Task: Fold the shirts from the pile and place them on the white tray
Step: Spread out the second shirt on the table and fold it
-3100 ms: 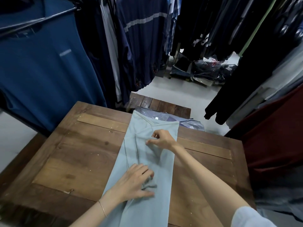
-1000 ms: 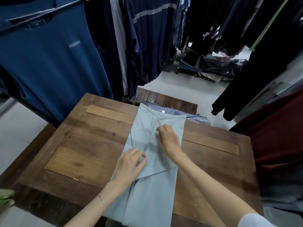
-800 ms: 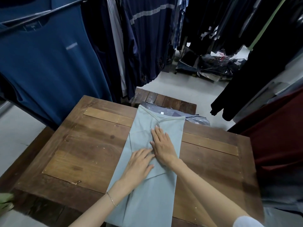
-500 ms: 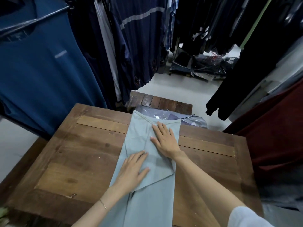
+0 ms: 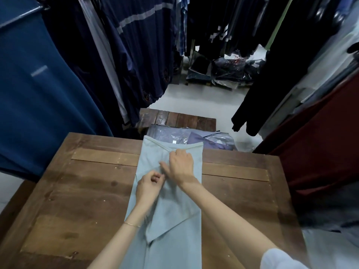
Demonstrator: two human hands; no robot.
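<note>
A light grey-blue shirt point(image 5: 174, 208) lies in a long narrow strip down the middle of the wooden table point(image 5: 81, 191), collar end at the far edge, with a sleeve flap folded diagonally across it. My left hand point(image 5: 149, 184) sits on the strip's left half with curled fingers pinching the fabric. Just beyond it, below the collar, my right hand point(image 5: 180, 166) grips the cloth with bent fingers, its thumb pointing left. The two hands nearly touch. No white tray is in view.
Plastic-wrapped shirts point(image 5: 194, 135) lie just past the table's far edge on a dark wooden bench point(image 5: 178, 119). Hanging garments crowd in: blue ones point(image 5: 38, 90) on the left, dark and maroon ones point(image 5: 320, 136) on the right. Bagged clothes point(image 5: 223, 72) sit on the floor beyond.
Both hands lay flat, smoothing the folded sleeve; now their fingers have curled and pinch the fabric. The left hand has moved up towards the right hand.
</note>
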